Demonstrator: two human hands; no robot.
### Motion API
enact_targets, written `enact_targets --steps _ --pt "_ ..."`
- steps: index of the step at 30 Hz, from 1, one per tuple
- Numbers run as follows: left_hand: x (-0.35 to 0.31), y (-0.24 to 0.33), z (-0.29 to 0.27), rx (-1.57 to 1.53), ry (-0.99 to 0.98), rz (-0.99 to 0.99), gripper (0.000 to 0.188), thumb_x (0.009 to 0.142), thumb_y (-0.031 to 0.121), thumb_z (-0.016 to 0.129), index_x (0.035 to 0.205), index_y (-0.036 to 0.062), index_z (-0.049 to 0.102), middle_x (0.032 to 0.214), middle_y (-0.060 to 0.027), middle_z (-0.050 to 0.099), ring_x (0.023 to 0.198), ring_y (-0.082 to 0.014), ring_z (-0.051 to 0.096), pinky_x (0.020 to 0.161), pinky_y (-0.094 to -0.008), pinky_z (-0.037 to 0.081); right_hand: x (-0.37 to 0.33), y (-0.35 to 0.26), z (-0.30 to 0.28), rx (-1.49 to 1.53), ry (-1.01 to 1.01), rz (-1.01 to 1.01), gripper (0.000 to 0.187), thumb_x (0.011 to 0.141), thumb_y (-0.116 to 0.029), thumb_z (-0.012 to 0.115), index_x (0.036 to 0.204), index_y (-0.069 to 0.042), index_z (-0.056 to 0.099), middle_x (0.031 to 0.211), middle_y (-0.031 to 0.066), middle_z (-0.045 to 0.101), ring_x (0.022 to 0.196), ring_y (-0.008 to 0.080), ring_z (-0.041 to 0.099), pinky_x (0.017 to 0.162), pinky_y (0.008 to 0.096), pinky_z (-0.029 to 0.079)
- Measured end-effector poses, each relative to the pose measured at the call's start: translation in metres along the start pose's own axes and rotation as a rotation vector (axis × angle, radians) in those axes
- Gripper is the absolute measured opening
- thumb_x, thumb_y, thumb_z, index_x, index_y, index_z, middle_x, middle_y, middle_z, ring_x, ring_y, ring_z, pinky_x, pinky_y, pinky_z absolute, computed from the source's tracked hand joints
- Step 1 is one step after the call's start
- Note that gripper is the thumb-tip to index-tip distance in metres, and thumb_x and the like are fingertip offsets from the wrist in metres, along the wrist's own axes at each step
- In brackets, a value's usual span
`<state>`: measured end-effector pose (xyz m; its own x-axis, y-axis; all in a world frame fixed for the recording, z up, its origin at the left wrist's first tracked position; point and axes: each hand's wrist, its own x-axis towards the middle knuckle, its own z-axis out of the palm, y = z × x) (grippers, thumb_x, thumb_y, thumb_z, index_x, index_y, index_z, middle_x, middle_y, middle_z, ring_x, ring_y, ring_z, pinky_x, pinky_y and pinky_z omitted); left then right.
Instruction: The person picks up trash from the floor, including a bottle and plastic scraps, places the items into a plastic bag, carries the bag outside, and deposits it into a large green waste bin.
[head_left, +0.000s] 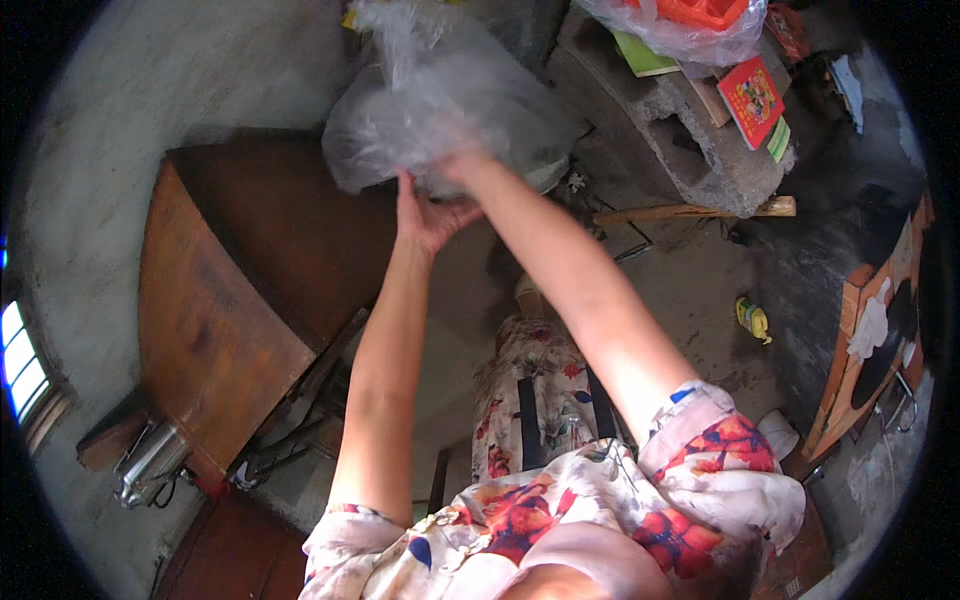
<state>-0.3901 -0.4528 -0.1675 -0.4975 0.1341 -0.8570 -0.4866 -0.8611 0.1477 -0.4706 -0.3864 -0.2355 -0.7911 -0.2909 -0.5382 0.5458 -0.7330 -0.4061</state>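
A large clear plastic bag [465,95], bunched and crinkled, fills the top middle of the head view. My left hand [432,218] grips its lower edge, with the thumb up and the fingers curved toward the right. Just above and to the right, my right hand [463,163] is against the bag. Motion smears its fingers and the plastic partly hides them, so their closure does not show. What the bag contains cannot be made out through the plastic.
A brown wooden cabinet [225,330] stands on the left. At upper right, a concrete block [640,115] bears a red booklet [752,102] and a plastic bag with red contents [690,20]. A wooden stick [700,211] and a yellow bottle [752,320] lie on the right.
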Motion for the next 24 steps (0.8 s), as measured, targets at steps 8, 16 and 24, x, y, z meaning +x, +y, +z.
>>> enact_targets --steps 8,16,24 --pt "0.067 0.165 -0.016 0.129 -0.029 0.856 0.070 0.088 0.059 0.031 0.138 0.0106 0.037 0.139 -0.0127 0.038 0.128 -0.0319 0.033 0.106 -0.0491 0.029 -0.237 -0.019 -0.122 -0.182 0.243 0.342 0.035 0.090 -0.020 0.058 0.119 -0.002 0.049 0.109 0.0146 0.063 0.094 0.0238 0.064 0.079 0.0346 0.053" --pt "0.046 0.202 -0.061 0.233 0.263 0.271 0.071 0.090 0.053 0.032 0.142 0.0064 0.022 0.146 -0.0178 0.024 0.126 -0.0414 0.035 0.098 -0.0621 0.033 -0.423 -0.158 -0.270 -0.626 0.830 0.138 0.026 0.085 -0.006 0.057 0.112 -0.005 0.054 0.099 0.0101 0.065 0.083 0.0207 0.065 0.072 0.0326 0.055" --pt "0.006 0.081 -0.073 0.448 0.230 0.518 0.054 0.092 0.047 0.039 0.121 0.0006 0.042 0.106 -0.0157 0.052 0.090 -0.0303 0.054 0.075 -0.0442 0.048 -0.332 -0.316 -0.253 -0.399 0.764 -0.517 0.060 0.073 -0.004 0.070 0.128 -0.003 0.044 0.125 0.0104 0.050 0.109 0.0232 0.053 0.093 0.0374 0.044"
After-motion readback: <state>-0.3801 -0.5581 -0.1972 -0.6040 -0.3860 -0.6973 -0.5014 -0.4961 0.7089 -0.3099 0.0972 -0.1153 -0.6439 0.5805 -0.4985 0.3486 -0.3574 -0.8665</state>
